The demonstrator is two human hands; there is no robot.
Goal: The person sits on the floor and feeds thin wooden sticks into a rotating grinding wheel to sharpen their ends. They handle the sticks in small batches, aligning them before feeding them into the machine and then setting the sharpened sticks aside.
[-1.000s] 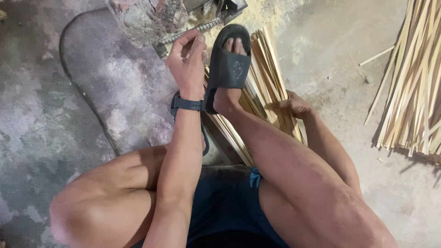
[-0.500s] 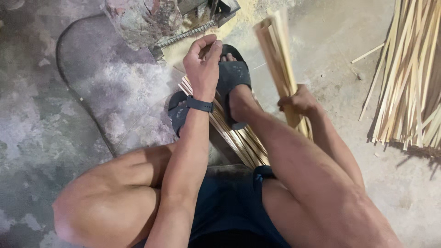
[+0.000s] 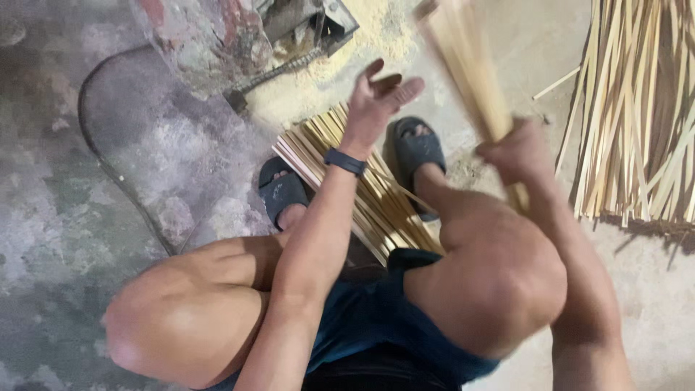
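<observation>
One bundle of bamboo strips (image 3: 467,76) (blurred) stands in the right hand (image 3: 517,152), fingers wrapped round its lower part, long axis tilting up toward far left. The left hand (image 3: 376,98) hovers open, fingers spread, above a second bundle (image 3: 362,195) lying on the floor (image 3: 87,181).

A bundle of thin, pale bamboo strips (image 3: 467,69) is gripped at its lower end and held tilted upward, blurred. A second flat stack of strips (image 3: 355,181) is laid on the floor between two dark sandals.
</observation>
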